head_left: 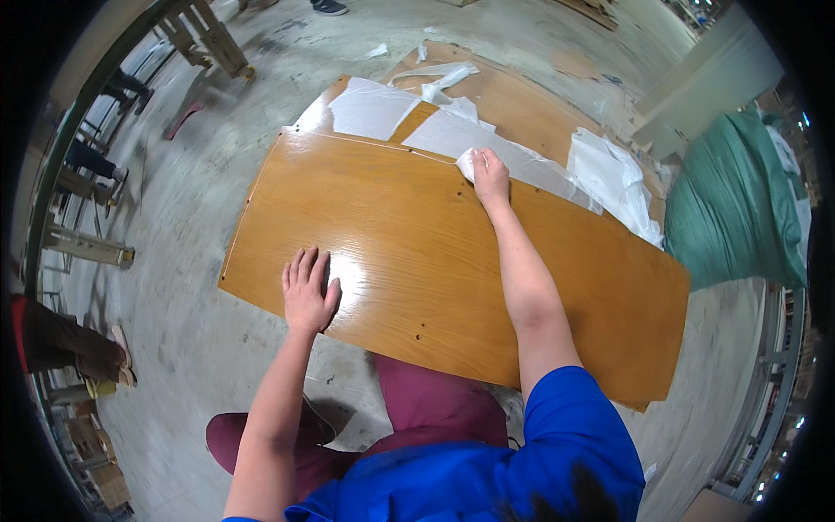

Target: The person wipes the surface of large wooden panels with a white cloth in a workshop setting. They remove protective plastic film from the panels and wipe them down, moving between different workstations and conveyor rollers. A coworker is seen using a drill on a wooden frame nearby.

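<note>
A glossy orange-brown wooden panel (391,226) with small dark holes lies flat in front of me, above my knees. Near its left front edge, my left hand (308,291) rests on the surface with fingers stretched out. At the far edge, my right hand (490,177) is closed round a crumpled white cloth (466,165) and presses it to the panel. A thin pale line runs along the panel's far and left edges, reaching the cloth. I cannot tell whether the cloth is fabric or paper.
Beyond the panel lie white wrapping sheets (522,157) over more wood and a brown board (513,96). A large green sack (735,209) stands at the right, beside a pale pillar (713,78). Other people's legs (78,344) show at the left, near metal framework (87,246).
</note>
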Available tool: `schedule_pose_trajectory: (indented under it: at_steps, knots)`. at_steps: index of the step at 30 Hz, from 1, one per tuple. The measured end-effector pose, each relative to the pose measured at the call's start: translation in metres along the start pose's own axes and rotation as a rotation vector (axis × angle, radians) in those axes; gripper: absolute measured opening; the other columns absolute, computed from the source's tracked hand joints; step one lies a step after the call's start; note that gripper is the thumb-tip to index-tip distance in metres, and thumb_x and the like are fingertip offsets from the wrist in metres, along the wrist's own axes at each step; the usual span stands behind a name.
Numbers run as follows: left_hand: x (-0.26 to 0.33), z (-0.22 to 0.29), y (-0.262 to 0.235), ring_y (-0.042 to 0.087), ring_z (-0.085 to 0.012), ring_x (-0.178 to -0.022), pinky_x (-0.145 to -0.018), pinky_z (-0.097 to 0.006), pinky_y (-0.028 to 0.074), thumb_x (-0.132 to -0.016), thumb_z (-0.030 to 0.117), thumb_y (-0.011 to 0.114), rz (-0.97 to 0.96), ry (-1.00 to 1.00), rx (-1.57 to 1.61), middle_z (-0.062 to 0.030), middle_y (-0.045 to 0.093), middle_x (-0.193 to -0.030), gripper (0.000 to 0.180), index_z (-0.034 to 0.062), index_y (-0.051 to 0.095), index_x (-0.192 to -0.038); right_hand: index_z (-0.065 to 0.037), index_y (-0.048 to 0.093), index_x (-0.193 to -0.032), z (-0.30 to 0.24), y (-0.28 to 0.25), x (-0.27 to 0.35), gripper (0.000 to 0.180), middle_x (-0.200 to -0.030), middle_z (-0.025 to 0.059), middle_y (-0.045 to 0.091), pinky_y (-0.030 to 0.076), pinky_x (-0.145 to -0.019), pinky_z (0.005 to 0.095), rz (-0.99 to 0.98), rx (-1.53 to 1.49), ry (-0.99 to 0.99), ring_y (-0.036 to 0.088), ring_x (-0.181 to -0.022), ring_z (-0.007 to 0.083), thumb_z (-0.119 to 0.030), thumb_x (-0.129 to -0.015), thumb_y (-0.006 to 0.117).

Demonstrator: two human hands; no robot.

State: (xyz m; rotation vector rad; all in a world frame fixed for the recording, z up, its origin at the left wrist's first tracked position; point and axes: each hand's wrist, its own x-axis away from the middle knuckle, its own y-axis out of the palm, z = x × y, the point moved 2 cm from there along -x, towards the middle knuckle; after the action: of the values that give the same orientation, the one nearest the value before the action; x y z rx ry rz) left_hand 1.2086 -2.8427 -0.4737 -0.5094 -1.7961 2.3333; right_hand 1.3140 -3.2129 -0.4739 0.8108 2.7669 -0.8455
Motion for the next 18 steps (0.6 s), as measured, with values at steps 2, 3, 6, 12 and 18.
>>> schedule_pose_trajectory:
  at_steps: [2,3,6,12,18]
  knots:
    - [0.000,0.003,0.000,0.030,-0.0276,-0.131,-0.110,-0.045,0.018,-0.083,0.032,0.053,-0.005,0.004,-0.012,-0.0090,0.040,-0.137,0.050,0.0134,0.046,-0.129,-0.003,0.061,-0.092,0.011,-0.022,0.004,0.030,-0.085,0.0208,0.063,0.047,-0.071,0.0414,0.046,0.010,0.011,0.061,-0.083,0.0377,-0.031,-0.090,0.050]
    - [-0.001,0.006,-0.001,0.030,-0.0280,-0.131,-0.109,-0.044,0.019,-0.084,0.031,0.052,-0.001,0.017,-0.016,-0.0093,0.041,-0.136,0.048,0.0121,0.047,-0.128,-0.003,0.061,-0.093,0.019,-0.036,0.006,0.030,-0.085,0.0207,0.063,0.047,-0.071,0.0413,0.072,0.020,0.024,0.061,-0.083,0.0375,-0.031,-0.090,0.050]
    - [-0.001,0.008,0.000,0.030,-0.0280,-0.131,-0.109,-0.044,0.019,-0.084,0.031,0.052,-0.005,0.021,-0.021,-0.0094,0.040,-0.137,0.048,0.0119,0.046,-0.128,-0.002,0.061,-0.092,0.038,-0.072,0.012,0.030,-0.084,0.0198,0.064,0.047,-0.070,0.0400,0.128,0.021,0.040,0.061,-0.080,0.0362,-0.031,-0.090,0.050]
    - [0.001,0.008,0.002,0.030,-0.0291,-0.131,-0.109,-0.044,0.020,-0.086,0.030,0.050,0.008,0.040,-0.063,-0.0103,0.040,-0.137,0.047,0.0108,0.046,-0.129,-0.002,0.061,-0.091,0.063,-0.129,0.027,0.032,-0.079,0.0175,0.064,0.047,-0.067,0.0374,0.218,0.005,0.096,0.062,-0.073,0.0311,-0.033,-0.090,0.052]
    - [0.003,0.011,0.004,0.030,-0.0313,-0.130,-0.108,-0.044,0.021,-0.087,0.028,0.050,0.020,0.061,-0.115,-0.0121,0.040,-0.136,0.047,0.0084,0.045,-0.129,-0.003,0.060,-0.090,0.072,-0.148,0.027,0.031,-0.080,0.0193,0.063,0.046,-0.066,0.0395,0.237,0.037,0.077,0.061,-0.075,0.0356,-0.032,-0.090,0.051]
